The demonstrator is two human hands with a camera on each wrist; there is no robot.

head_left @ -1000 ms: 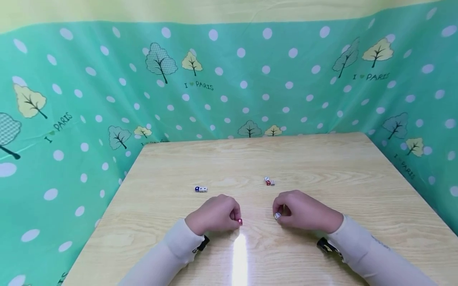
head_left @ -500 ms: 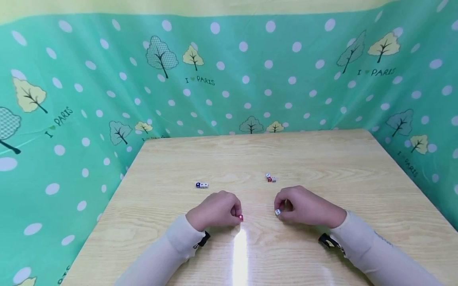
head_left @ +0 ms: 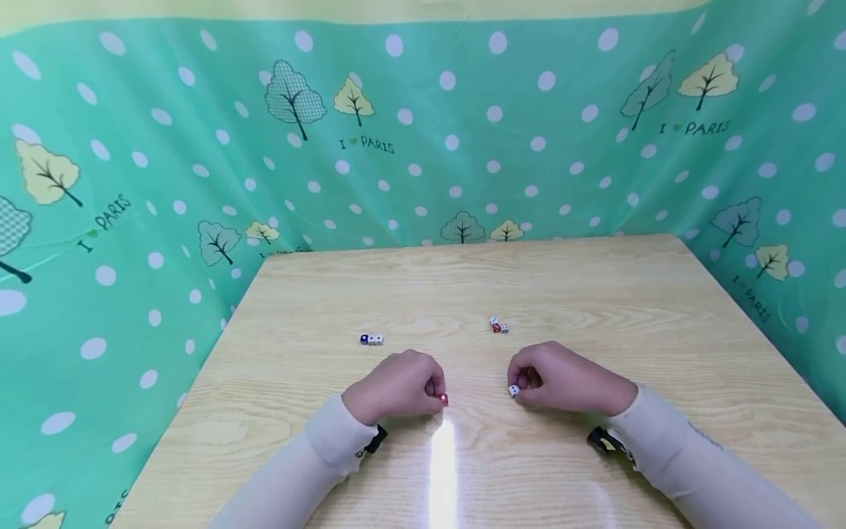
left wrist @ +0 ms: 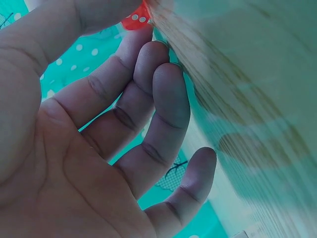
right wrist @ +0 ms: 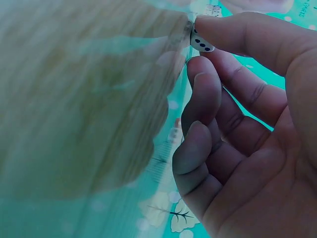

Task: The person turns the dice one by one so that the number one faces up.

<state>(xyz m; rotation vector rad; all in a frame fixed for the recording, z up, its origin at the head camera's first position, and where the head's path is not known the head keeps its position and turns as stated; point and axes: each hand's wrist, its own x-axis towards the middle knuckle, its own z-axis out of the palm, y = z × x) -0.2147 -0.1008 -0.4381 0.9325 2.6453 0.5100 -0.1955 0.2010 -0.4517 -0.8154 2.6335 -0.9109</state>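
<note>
My left hand (head_left: 399,384) pinches a red die (head_left: 443,400) between thumb and fingertips, close to the tabletop. In the left wrist view the red die (left wrist: 135,19) shows white pips at the top, partly covered by the thumb. Across from it, my right hand (head_left: 563,378) pinches a white die (head_left: 513,391). The right wrist view shows that white die (right wrist: 201,42) with dark pips, held between thumb and index finger right at the table surface. A gap of bare wood lies between the two hands.
Behind the left hand, a blue die (head_left: 364,339) and two white dice (head_left: 375,339) stand in a row. Farther right, a red die (head_left: 496,328) touches two white dice (head_left: 504,328). The wooden table (head_left: 595,279) is backed by a green dotted cloth (head_left: 410,147).
The view has tilted slightly, so the whole scene sits higher in the frame. The white die in my right hand has turned a little; both hands keep their grip and place.
</note>
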